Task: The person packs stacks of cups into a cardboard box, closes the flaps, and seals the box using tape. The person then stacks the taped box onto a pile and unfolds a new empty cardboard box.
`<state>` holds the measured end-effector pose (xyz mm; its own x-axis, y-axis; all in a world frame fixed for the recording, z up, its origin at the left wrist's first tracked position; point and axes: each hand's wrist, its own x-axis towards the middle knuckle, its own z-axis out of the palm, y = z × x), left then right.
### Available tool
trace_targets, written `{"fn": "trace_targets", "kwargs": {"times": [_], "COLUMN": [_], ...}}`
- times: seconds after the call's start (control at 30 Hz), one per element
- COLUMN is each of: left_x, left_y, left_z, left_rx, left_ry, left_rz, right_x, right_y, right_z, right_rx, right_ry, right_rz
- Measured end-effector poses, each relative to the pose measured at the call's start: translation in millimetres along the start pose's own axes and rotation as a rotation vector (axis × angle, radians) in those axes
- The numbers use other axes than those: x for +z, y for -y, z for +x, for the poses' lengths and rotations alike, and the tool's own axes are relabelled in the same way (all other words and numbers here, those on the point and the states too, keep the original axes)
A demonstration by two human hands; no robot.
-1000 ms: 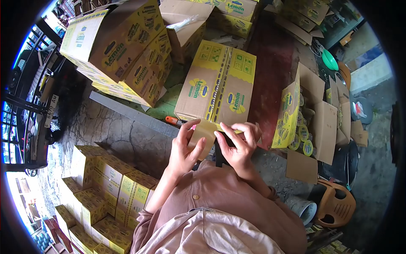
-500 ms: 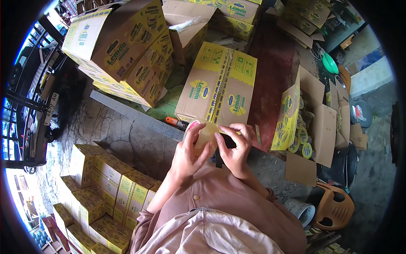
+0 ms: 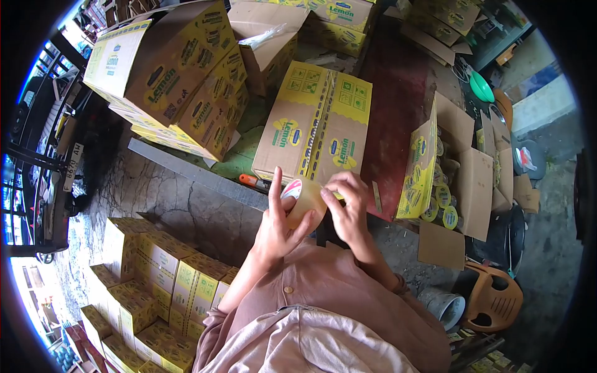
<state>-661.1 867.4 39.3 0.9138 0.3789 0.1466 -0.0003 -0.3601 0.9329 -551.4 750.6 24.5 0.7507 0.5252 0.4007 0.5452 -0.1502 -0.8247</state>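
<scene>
A roll of clear packing tape (image 3: 308, 208) is in my left hand (image 3: 273, 229), the thumb on its outer face and a finger in its core, the index finger raised. My right hand (image 3: 349, 210) has its thumb and fingers pinched together at the roll's right side, apparently on the tape's edge; the exact grip is too small to make out. Just beyond both hands lies a closed lemon-printed carton (image 3: 292, 112) with tape along its middle seam. An orange-handled cutter (image 3: 252, 181) lies left of the carton's near corner, partly beyond my left hand.
Stacked lemon cartons (image 3: 186, 93) stand at the back left of the table. To the right, an open carton (image 3: 416, 161) holds several round-lidded cups. More cartons (image 3: 155, 261) are piled on the floor at the left. A brown plastic chair (image 3: 497, 298) stands at the lower right.
The tape roll has turned, so its printed inner core shows more. My left index finger has straightened upward, while my right fingers have bunched closer together at the roll.
</scene>
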Motion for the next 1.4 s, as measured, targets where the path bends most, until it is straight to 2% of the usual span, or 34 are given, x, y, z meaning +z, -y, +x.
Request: {"fn": "trace_targets", "kwargs": {"times": [0.03, 0.1, 0.13, 0.2, 0.23, 0.27, 0.3, 0.37, 0.43, 0.53, 0.63, 0.7, 0.77, 0.83, 0.9, 0.97, 1.03, 1.07, 1.13, 1.17, 1.23, 1.3, 1.33, 1.4], "left_x": [1.2, 5.6, 6.5, 9.3, 10.2, 8.1, 9.8, 14.0, 16.4, 23.8, 20.9, 22.2, 18.6, 16.2, 15.5, 17.4, 17.6, 19.1, 14.9, 11.4, 7.8, 10.0, 11.0, 10.6], "left_y": [7.0, 25.0, 29.7, 31.9, 32.6, 35.7, 39.4, 45.7, 46.0, 40.8, 36.4, 43.3, 54.3, 81.5, 112.5, 113.6, 120.3, 123.4, 107.8, 97.8, 85.1, 83.4, 82.1, 89.5], "left_z": [-0.2, 1.5, 2.5, -1.4, -3.2, -4.3, -3.8, -1.3, 3.4, 13.1, 30.7, 33.3, 39.6, 43.0, 43.7, 48.5, 49.5, 51.8, 56.1, 60.1, 68.0, 78.4, 81.6, 84.6], "left_rx": [0.101, 0.306, 0.363, 0.253, 0.2, 0.209, 0.227, 0.259, 0.288, 0.288, 0.356, 0.165, 0.033, -0.082, -0.233, -0.22, -0.246, -0.283, -0.17, -0.107, -0.02, 0.048, 0.031, 0.011], "left_ry": [-0.018, -0.052, -0.06, -0.058, -0.057, 0.04, 0.037, 0.034, 0.09, 0.078, 0.091, -0.106, -0.259, -0.414, -0.522, -0.578, -0.611, -0.686, -0.599, -0.545, -0.319, -0.148, -0.189, -0.428], "left_rz": [0.004, 0.01, 0.023, -0.102, -0.163, -0.137, -0.134, -0.13, -0.052, -0.008, 0.075, 0.01, 0.074, 0.048, -0.212, -0.223, -0.156, -0.01, 0.433, 0.649, 0.536, 0.649, 0.655, 0.504], "right_x": [-4.9, -12.1, -12.8, -17.1, -17.0, -15.8, -17.4, -30.6, -19.9, -18.4, -38.5, -57.9, -79.2, -83.7, -78.1, -70.3, -65.0, -62.8, -58.0, -58.0, -64.6, -58.1, -50.4, -28.3], "right_y": [-0.3, 11.0, -2.2, -15.9, -19.5, -25.9, -28.5, -31.4, -13.4, -9.3, -9.2, -35.8, -85.7, -135.6, -187.5, -234.4, -247.3, -254.5, -257.1, -255.5, -227.3, -173.3, -144.0, -92.7], "right_z": [2.7, 9.3, 8.9, 6.4, 0.5, -9.4, -17.3, -22.7, -32.1, -32.4, -23.3, -18.0, -11.6, -1.8, 2.6, 0.7, 4.3, 7.7, 8.4, 10.1, 20.0, 47.6, 62.4, 72.3], "right_rx": [-0.064, -0.152, -0.091, -0.008, 0.151, 0.306, 0.461, 0.522, 0.653, 0.604, 0.523, 0.455, 0.456, 0.231, 0.309, 0.435, 0.544, 0.558, 0.599, 0.509, 0.331, 0.072, 0.006, -0.175], "right_ry": [0.028, -0.054, -0.067, -0.085, -0.073, -0.058, -0.041, 0.393, 0.364, 0.253, -0.034, -0.196, -0.22, -0.232, -0.191, -0.134, -0.012, 0.007, 0.049, -0.002, -0.104, -0.248, -0.219, 0.004], "right_rz": [-0.172, -0.446, -0.298, -0.113, 0.13, 0.372, 0.615, 0.581, 0.863, 0.892, 0.739, 0.593, 0.11, -0.608, -0.818, -0.881, -0.873, -0.871, -0.865, -0.91, -0.997, -0.754, -0.506, -0.465]}}
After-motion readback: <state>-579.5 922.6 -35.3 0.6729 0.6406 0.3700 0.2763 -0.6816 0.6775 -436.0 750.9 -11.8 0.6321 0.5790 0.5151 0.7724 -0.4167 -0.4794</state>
